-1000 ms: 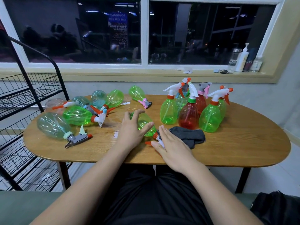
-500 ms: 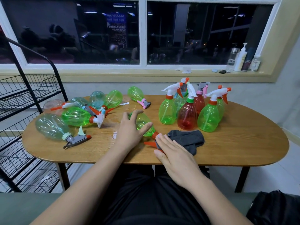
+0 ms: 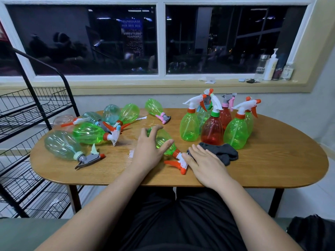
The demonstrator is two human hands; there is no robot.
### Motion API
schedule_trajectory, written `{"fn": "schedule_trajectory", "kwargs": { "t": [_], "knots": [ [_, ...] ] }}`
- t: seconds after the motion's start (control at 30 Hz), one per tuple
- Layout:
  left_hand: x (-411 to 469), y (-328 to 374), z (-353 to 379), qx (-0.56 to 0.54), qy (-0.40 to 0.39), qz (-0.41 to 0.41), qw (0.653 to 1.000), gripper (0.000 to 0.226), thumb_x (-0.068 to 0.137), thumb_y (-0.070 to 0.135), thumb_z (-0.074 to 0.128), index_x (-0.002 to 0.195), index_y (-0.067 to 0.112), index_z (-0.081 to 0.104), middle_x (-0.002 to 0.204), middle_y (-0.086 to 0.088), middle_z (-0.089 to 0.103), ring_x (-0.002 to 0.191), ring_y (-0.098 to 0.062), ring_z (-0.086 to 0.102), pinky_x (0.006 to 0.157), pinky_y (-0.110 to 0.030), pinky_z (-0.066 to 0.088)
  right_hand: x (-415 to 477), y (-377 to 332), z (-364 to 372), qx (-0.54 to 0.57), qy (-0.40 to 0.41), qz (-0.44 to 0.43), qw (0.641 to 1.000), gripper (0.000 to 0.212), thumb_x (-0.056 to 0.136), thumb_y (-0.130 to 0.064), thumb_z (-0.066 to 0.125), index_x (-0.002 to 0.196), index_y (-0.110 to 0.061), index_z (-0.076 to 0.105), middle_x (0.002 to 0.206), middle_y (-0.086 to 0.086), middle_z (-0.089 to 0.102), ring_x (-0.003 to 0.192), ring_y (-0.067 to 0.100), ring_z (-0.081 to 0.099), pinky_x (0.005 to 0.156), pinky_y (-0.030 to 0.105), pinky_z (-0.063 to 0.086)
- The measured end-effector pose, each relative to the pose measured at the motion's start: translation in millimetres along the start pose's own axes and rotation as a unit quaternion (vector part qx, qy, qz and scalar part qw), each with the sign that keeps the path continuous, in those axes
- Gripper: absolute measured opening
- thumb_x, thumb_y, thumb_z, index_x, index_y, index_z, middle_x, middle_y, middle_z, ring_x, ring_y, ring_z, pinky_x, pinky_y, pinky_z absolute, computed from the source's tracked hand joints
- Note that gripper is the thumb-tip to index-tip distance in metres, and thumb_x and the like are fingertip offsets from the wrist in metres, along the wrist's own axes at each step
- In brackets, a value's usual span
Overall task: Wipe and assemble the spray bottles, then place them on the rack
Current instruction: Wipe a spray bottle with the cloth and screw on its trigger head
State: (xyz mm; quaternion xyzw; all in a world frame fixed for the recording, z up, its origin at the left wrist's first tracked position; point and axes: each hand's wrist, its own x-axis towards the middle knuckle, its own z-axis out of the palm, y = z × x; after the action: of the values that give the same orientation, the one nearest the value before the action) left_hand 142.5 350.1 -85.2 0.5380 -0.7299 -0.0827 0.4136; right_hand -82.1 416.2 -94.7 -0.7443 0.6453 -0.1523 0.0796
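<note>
While the green bottle [image 3: 163,140] lies on its side in the middle of the table [image 3: 272,160], just in front of me, I judge that I am at the start of the wiping step for this one. My left hand [image 3: 148,153] spans its body, with the fingers spread over the far side and the thumb on the near side, so it holds the bottle down more than it lifts it. My right hand [image 3: 206,165] lies flat with straight fingers. The tips touch the white trigger head [image 3: 179,161] and the hand covers the near edge of the grey cloth [image 3: 223,153], but it grips nothing. The head sits at the orange collar; whether it is screwed tight I cannot tell. A group of standing bottles [image 3: 212,133] is behind the cloth, and several lying bottles [image 3: 87,133] are at my left, near the rack [image 3: 41,105]. For the next move I think the right hand must close on the cloth, and the left must take a firmer hold, because the round, smooth plastic may roll or slip when I rub it.
</note>
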Motion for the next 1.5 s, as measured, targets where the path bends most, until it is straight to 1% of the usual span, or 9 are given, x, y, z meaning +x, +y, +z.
{"fn": "schedule_trajectory", "kwargs": {
  "t": [0.23, 0.37, 0.47, 0.6, 0.8, 1.07, 1.27, 1.33, 1.5],
  "knots": [
    [4.7, 5.2, -4.0, 0.067, -0.003, 0.021, 0.998, 0.069, 0.092, 0.078, 0.055, 0.148, 0.039, 0.047, 0.154, -0.003, 0.039, 0.142, -0.030, 0.045, 0.108, -0.050, 0.045, -9.1, 3.5, 0.2, 0.101, 0.098, -0.005, 0.990, 0.064, 0.112, -0.059, 0.028, 0.161, -0.023, 0.046, 0.170, -0.007, 0.035, 0.160, 0.005, 0.018, 0.131, 0.029, 0.014],
    [4.0, 15.5, -12.2, 0.125, -0.009, 0.124, 0.984, 0.051, 0.096, 0.061, 0.056, 0.144, 0.042, 0.054, 0.158, 0.005, 0.040, 0.149, -0.022, 0.033, 0.117, -0.052, 0.034, -14.2, 9.1, 3.5, 0.090, 0.183, -0.015, 0.979, 0.037, 0.109, -0.035, 0.053, 0.141, -0.023, 0.067, 0.150, -0.010, 0.059, 0.148, 0.009, 0.040, 0.125, 0.032, 0.029],
    [-0.9, 19.3, -17.2, 0.172, -0.042, 0.214, 0.961, 0.043, 0.088, 0.048, 0.049, 0.127, 0.042, 0.065, 0.153, 0.011, 0.049, 0.153, -0.020, 0.031, 0.123, -0.052, 0.024, -17.3, 7.6, 3.9, 0.064, 0.199, -0.014, 0.978, 0.026, 0.101, -0.031, 0.061, 0.124, -0.024, 0.072, 0.122, -0.013, 0.061, 0.126, 0.012, 0.047, 0.109, 0.037, 0.043],
    [-3.8, 16.4, -19.6, 0.193, -0.104, 0.228, 0.949, 0.036, 0.087, 0.044, 0.057, 0.121, 0.044, 0.068, 0.146, 0.014, 0.054, 0.155, -0.017, 0.028, 0.127, -0.046, 0.010, -19.2, 3.4, 1.2, 0.038, 0.176, 0.009, 0.984, 0.028, 0.099, -0.035, 0.062, 0.123, -0.024, 0.072, 0.117, -0.013, 0.059, 0.121, 0.013, 0.046, 0.104, 0.040, 0.047],
    [1.6, 19.3, -21.8, 0.207, -0.121, 0.234, 0.942, 0.037, 0.089, 0.043, 0.074, 0.125, 0.046, 0.068, 0.142, 0.017, 0.057, 0.150, -0.014, 0.036, 0.125, -0.045, 0.013, -18.0, 3.3, 1.3, 0.038, 0.188, 0.027, 0.981, 0.025, 0.100, -0.035, 0.065, 0.120, -0.023, 0.073, 0.116, -0.012, 0.060, 0.115, 0.014, 0.049, 0.098, 0.037, 0.048],
    [10.6, 22.7, -20.9, 0.234, -0.116, 0.250, 0.932, 0.042, 0.082, 0.053, 0.082, 0.122, 0.047, 0.070, 0.128, 0.017, 0.060, 0.134, -0.016, 0.048, 0.117, -0.046, 0.029, -14.0, 7.3, 1.7, 0.086, 0.235, 0.015, 0.968, 0.006, 0.100, -0.026, 0.071, 0.095, -0.023, 0.069, 0.099, -0.012, 0.055, 0.101, 0.013, 0.048, 0.088, 0.036, 0.045],
    [9.9, 28.0, -19.3, 0.095, -0.052, 0.208, 0.972, 0.038, 0.090, 0.053, 0.074, 0.126, 0.042, 0.067, 0.127, 0.019, 0.060, 0.124, -0.014, 0.052, 0.097, -0.040, 0.037, -10.8, 14.3, -12.2, 0.334, 0.295, 0.068, 0.893, 0.015, 0.106, -0.025, 0.060, 0.091, -0.025, 0.058, 0.076, -0.008, 0.064, 0.071, 0.006, 0.057, 0.068, 0.035, 0.043],
    [9.3, 32.2, -18.7, 0.012, -0.044, 0.182, 0.982, 0.037, 0.091, 0.048, 0.075, 0.126, 0.039, 0.069, 0.125, 0.020, 0.062, 0.123, -0.011, 0.054, 0.099, -0.043, 0.043, -4.5, 18.4, -13.5, 0.390, 0.299, 0.085, 0.867, 0.017, 0.107, -0.029, 0.057, 0.091, -0.024, 0.056, 0.067, -0.008, 0.057, 0.060, 0.010, 0.048, 0.062, 0.038, 0.037],
    [4.1, 49.4, -14.4, -0.216, -0.055, 0.105, 0.969, 0.026, 0.094, 0.032, 0.080, 0.119, 0.035, 0.073, 0.116, 0.023, 0.068, 0.117, -0.002, 0.062, 0.110, -0.034, 0.044, 0.5, 10.4, -27.2, 0.442, 0.321, 0.071, 0.834, 0.017, 0.109, -0.038, 0.051, 0.096, -0.027, 0.056, 0.070, -0.016, 0.055, 0.064, 0.011, 0.046, 0.065, 0.038, 0.036]
  ]
}}
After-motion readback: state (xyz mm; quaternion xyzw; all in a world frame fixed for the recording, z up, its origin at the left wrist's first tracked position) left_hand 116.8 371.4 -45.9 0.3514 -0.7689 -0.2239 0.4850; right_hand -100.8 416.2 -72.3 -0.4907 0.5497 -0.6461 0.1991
